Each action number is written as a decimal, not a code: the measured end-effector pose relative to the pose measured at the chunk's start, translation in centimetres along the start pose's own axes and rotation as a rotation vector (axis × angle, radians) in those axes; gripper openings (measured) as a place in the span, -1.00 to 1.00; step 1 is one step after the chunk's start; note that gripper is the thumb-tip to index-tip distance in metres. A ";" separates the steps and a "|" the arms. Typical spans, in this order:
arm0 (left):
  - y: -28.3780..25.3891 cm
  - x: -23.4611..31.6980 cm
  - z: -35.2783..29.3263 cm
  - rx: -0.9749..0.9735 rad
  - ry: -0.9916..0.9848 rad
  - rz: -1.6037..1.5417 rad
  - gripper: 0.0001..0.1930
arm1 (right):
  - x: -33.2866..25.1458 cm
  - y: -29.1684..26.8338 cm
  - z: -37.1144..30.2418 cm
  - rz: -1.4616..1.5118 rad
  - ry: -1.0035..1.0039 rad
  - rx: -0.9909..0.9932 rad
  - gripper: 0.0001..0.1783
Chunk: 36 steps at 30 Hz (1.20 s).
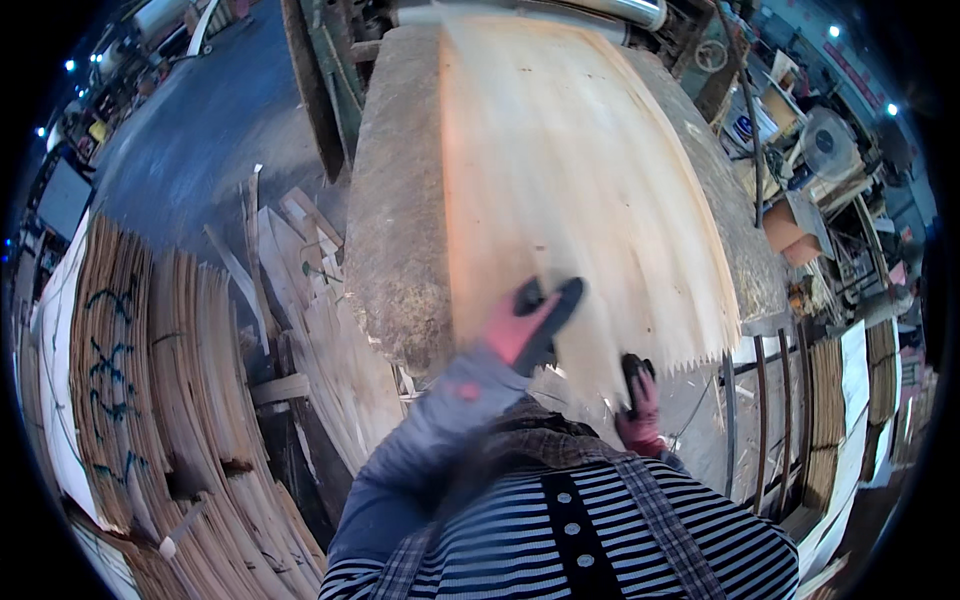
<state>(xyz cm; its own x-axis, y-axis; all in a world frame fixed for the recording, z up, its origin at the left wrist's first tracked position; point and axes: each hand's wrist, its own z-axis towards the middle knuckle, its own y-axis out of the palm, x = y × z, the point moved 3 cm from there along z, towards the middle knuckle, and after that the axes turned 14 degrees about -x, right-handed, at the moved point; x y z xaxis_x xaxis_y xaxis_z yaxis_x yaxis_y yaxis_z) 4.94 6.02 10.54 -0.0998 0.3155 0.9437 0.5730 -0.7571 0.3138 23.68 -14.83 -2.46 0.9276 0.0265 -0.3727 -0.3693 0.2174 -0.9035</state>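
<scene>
A striped top with a plaid strap (655, 520) fills the lower edge, nearest the camera. Just beyond it, the right hand (638, 405), in a red and black glove, is closed on the ragged near edge of a veneer sheet (570, 170). The left hand (535, 320), gloved alike and blurred, is laid against the sheet's near part; whether its fingers are gripping cannot be told. The sheet is pale, thin and wide, with a fine lengthwise grain, and its near edge is split into jagged points. It lies along the top of a tall veneer stack (400, 230), whose rough side is seen at the left, and it overhangs the stack's near end. Left of the stack, loose offcuts (300, 260) are heaped against standing bundles (150, 370), which leaves little room there. Open floor (200, 130) is seen farther off to the left. A roller (620, 10) lies at the sheet's far end.
</scene>
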 end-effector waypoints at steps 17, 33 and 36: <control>-12.3 -16.6 1.4 0.513 -0.240 0.431 -0.44 | 10.0 -3.3 27.9 -0.091 0.169 -0.026 -0.51; -8.5 -12.7 3.9 0.220 0.217 -0.097 -0.57 | 10.5 -1.2 20.5 0.107 0.318 -0.135 -0.32; -9.9 -15.4 4.1 0.194 0.154 -0.197 -0.55 | 9.9 -1.8 15.7 0.074 0.331 -0.117 -0.32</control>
<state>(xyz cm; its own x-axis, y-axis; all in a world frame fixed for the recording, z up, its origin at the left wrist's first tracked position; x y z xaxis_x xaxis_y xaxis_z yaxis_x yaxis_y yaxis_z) 4.12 10.98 -7.49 -0.3375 0.3437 0.8763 0.6735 -0.5622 0.4799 34.38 0.41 -1.23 0.8366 -0.2834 -0.4688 -0.4562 0.1132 -0.8827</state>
